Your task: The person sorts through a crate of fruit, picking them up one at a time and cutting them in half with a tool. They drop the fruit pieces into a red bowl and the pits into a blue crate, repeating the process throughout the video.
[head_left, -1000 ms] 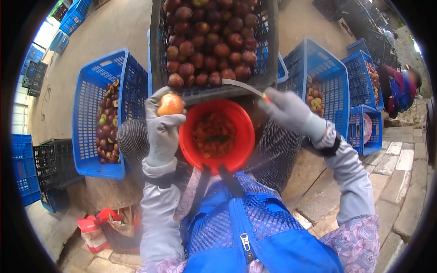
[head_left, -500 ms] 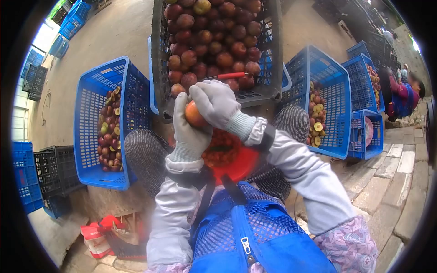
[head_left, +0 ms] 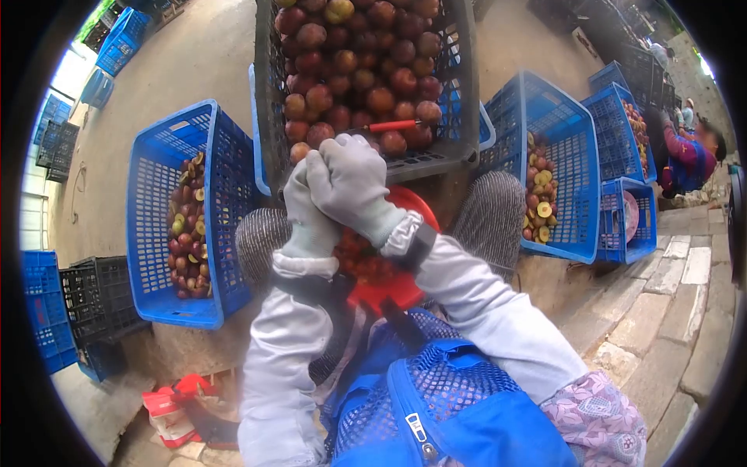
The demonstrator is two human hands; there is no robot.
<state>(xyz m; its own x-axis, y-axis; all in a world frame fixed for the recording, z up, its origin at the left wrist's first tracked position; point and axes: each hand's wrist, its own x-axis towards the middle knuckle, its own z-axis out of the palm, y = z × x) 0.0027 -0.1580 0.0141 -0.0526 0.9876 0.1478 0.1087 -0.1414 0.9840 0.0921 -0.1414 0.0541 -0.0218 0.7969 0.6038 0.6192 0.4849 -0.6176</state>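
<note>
Note right hand (head_left: pixel 350 167) folded over left hand (head_left: pixel 309 220), both gloved, pressed together at the near left part of the black crate (head_left: pixel 270 101). Record both as closed, right fingers curled down over left; cannot tell of anything gripped between the palms (wholly hidden by the gloves from above). Find red-handled knife (head_left: pixel 393 125) ahead and to the right of the joined hands, lying over the plums (head_left: pixel 342 62) inside the crate's near end. Read long axis as roughly crosswise to the crate, tilted slightly upward in view toward the right, with handle outward on that side and blade end leftward, close to the right knuckles. Make out only a short stretch of blade; cannot settle touch or gap between blade and glove. Judge right hand the nearer to the knife, with left hand tucked lower and farther back. Log red basin (head_left: pixel 417 204) below the wrists and between the knees, partly covered by the right forearm, with reddish pieces inside. Add left blue basket (head_left: pixel 175 311) and right blue basket (head_left: pixel 572 140), both holding cut fruit, well apart from the hands.
</note>
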